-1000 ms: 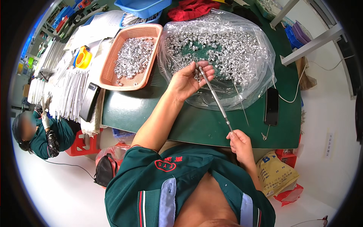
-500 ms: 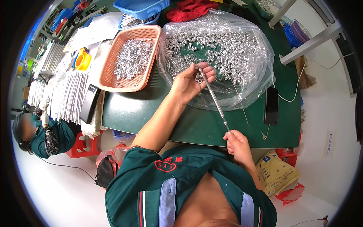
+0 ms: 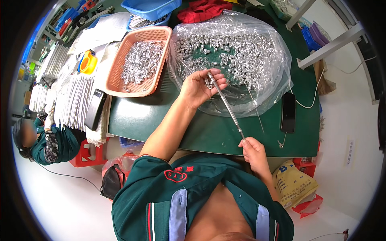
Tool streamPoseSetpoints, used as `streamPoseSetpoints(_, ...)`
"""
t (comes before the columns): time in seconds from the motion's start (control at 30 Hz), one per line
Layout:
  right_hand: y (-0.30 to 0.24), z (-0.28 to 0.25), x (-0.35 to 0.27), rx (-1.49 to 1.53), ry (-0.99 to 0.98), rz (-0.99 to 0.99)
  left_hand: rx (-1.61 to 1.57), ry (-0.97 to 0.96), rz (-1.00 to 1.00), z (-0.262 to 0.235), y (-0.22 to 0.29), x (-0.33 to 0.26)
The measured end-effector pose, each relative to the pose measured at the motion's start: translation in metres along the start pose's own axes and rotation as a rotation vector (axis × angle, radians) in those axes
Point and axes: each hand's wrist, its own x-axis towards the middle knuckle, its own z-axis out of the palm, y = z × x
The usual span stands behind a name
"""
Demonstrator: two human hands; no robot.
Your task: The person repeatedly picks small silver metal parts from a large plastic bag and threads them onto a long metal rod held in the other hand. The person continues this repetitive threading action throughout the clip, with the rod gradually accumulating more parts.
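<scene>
A slim silvery metal rod slants from my left palm down to the table's near edge. My right hand pinches its lower end, fingers closed. Palm up and cupped, my left hand holds a few small metal fittings, and the rod's upper tip lies by its thumb and fingertips. Whether a fitting sits on that tip is too small to tell. Just beyond spreads a clear plastic bag with a great many loose fittings on it. A thin needle-like wire lies right of the rod.
An orange basket of similar fittings stands left on the green table. Blue baskets and a red cloth lie behind. Phones lie right and left. A co-worker sits far left beside long rods.
My left thumb and fingers have shifted slightly around the rod's tip, which now lies a little further left. My right hand keeps its pinch. The co-worker's arms have moved.
</scene>
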Motion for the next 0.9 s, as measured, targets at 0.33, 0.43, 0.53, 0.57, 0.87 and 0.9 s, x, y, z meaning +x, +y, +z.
streamPoseSetpoints(0.33, 0.007, -0.002, 0.001, -0.127, 0.065, -0.062, -0.056, -0.006, -0.113, -0.008, -0.003, 0.002)
streamPoseSetpoints(0.43, 0.003, 0.003, 0.004, 0.023, 0.033, -0.018, 0.070, -0.059, -0.092, 0.004, -0.018, -0.002)
streamPoseSetpoints(0.53, -0.004, 0.007, 0.008, 0.061, 0.048, -0.030, 0.172, -0.127, -0.145, 0.009, -0.028, -0.003)
streamPoseSetpoints(0.57, -0.007, 0.007, 0.010, 0.065, 0.041, -0.037, 0.155, -0.123, -0.136, 0.011, -0.027, -0.004)
streamPoseSetpoints(0.87, -0.008, -0.002, -0.002, 0.065, 0.037, -0.007, -0.079, -0.155, 0.010, 0.001, 0.005, -0.001)
streamPoseSetpoints(0.9, -0.007, -0.003, -0.005, 0.055, 0.036, -0.003, -0.099, -0.155, 0.019, 0.001, 0.008, -0.002)
